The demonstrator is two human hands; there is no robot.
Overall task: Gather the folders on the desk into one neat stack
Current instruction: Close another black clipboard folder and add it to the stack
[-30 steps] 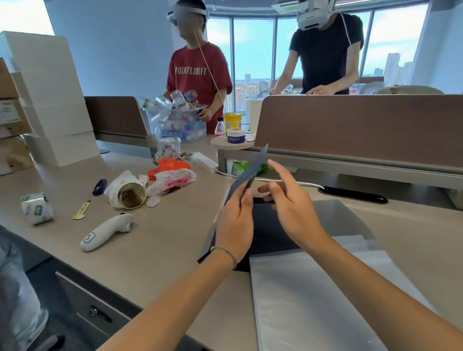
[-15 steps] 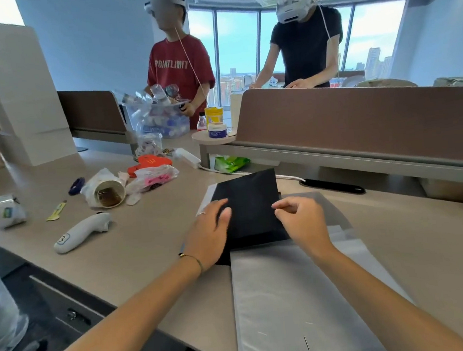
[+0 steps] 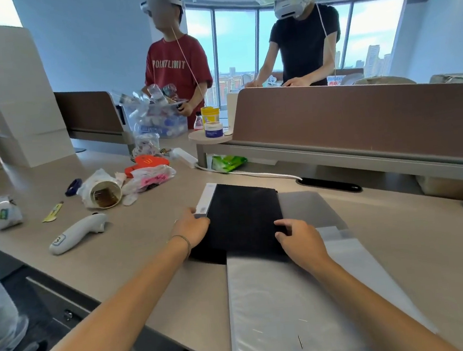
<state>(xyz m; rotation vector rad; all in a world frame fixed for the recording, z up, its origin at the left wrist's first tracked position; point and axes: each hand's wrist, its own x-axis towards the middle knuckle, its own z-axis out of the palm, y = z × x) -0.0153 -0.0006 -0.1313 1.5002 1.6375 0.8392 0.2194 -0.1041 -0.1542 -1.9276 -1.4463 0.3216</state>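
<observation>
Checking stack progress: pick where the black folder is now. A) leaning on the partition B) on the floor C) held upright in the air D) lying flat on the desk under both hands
D: the black folder lies flat on the desk, left hand and right hand at its edges.

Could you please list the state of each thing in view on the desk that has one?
black folder: closed, flat on the desk
clear folder: flat, far end under the black folder
left hand: grips the black folder's left edge
right hand: rests on its near right corner
paper cup: tipped on its side
</observation>
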